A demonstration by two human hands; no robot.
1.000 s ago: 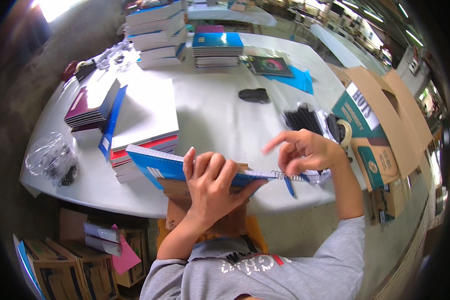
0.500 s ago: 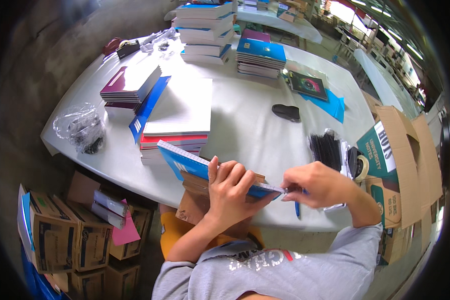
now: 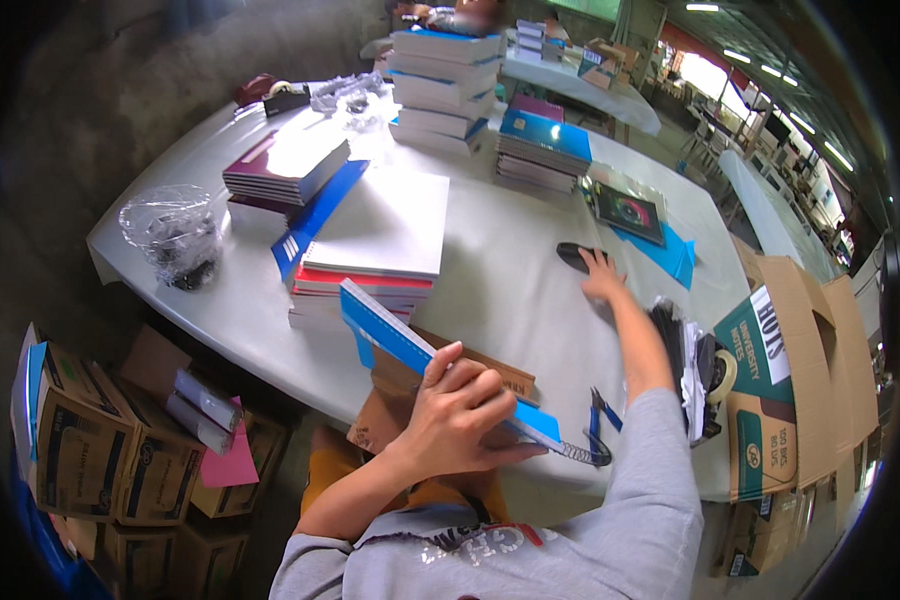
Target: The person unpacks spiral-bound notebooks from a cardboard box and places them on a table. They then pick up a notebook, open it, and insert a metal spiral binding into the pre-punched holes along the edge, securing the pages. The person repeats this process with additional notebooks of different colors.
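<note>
Notebook [image 3: 395, 338] over table's [image 3: 510, 290] near edge, gripped tilted in left hand [image 3: 460, 412], presumably to leave its protruding coil [image 3: 575, 453] free; right hand [image 3: 602, 280] splayed open at black oval object [image 3: 572, 257]; pliers [image 3: 594, 432] just beside coil, likely for easy reach.

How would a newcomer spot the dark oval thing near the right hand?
Find the large white-covered table, then the outstretched right hand over it. At that hand's left side lies a small dark object. Its smooth, rounded outline sets it apart from the rectangular dark-covered book and the angular bright blue sheet, both to its right.
</note>
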